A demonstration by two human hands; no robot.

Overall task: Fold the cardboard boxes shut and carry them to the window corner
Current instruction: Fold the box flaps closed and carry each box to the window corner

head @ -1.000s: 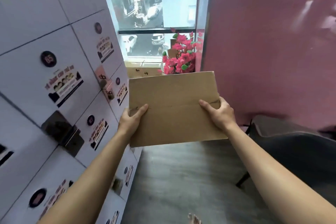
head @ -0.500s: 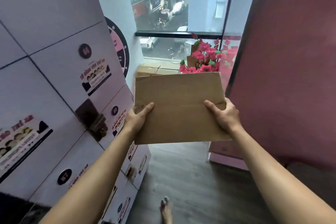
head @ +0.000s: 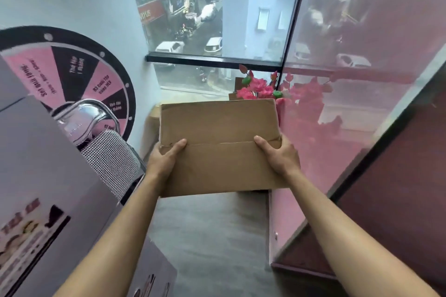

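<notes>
I hold a closed brown cardboard box (head: pixel 218 144) out in front of me at chest height, its two top flaps meeting along a seam. My left hand (head: pixel 164 160) grips its left side with the thumb on top near the seam. On the right side, my right hand (head: pixel 277 155) grips the same way. Just past the box, in the window corner, another cardboard box (head: pixel 154 116) sits low, mostly hidden behind the held one.
A glass window (head: pixel 217 19) faces the street ahead. Pink artificial flowers (head: pixel 255 89) stand in the corner. White lockers (head: pixel 36 176) and a chrome chair with checked seat (head: pixel 106 152) line the left. A pink glass partition (head: pixel 350 128) closes the right. Grey floor (head: pixel 212 236) lies below.
I have moved forward toward the window with the box; the lockers slid back on the left, and the prize wheel and chair came into view. My grip is unchanged.
</notes>
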